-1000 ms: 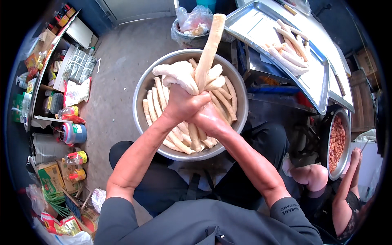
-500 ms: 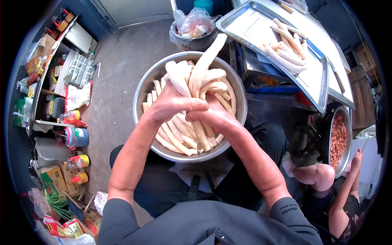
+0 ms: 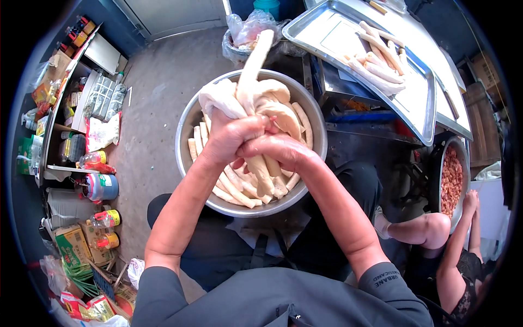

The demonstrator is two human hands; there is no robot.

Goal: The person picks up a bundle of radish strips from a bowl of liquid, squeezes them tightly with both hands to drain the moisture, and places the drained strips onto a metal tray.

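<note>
Left hand (image 3: 237, 135): closing firmly around the gathered bundle of pale tubes (image 3: 248, 97), pressing against the right hand.
Right hand (image 3: 279, 150): wrapping the same bundle from the other side, overlapping and touching the left hand, keeping most fingertips out of sight.
Grip: clamping together on the bundle, squeezing it into a narrow neck; not showing how many tubes exactly.
Bundle: standing above the middle of the metal bowl (image 3: 257, 211), spreading into thick folds over the fists, sending one long tube up past the far rim in view, hanging a few ends below the hands.
Loose tubes (image 3: 237, 188): lying side by side inside the bowl, ringing the hanging ends.
Bowl: sitting between two dark-trousered knees.
Tray (image 3: 411, 106): lying on the white table (image 3: 422, 41), overhanging its edge, carrying a small heap of similar tubes (image 3: 378, 76).
Knife (image 3: 451, 103): resting just beside the tray.
Deep pan (image 3: 464, 158): holding reddish chopped pieces (image 3: 451, 182), standing below the table at the right.
Co-worker's hands (image 3: 471, 203): meeting near the pan.
Bagged bin (image 3: 239, 49): standing beyond the bowl.
Left wall shelf (image 3: 60, 170): holding packets and bottles.
</note>
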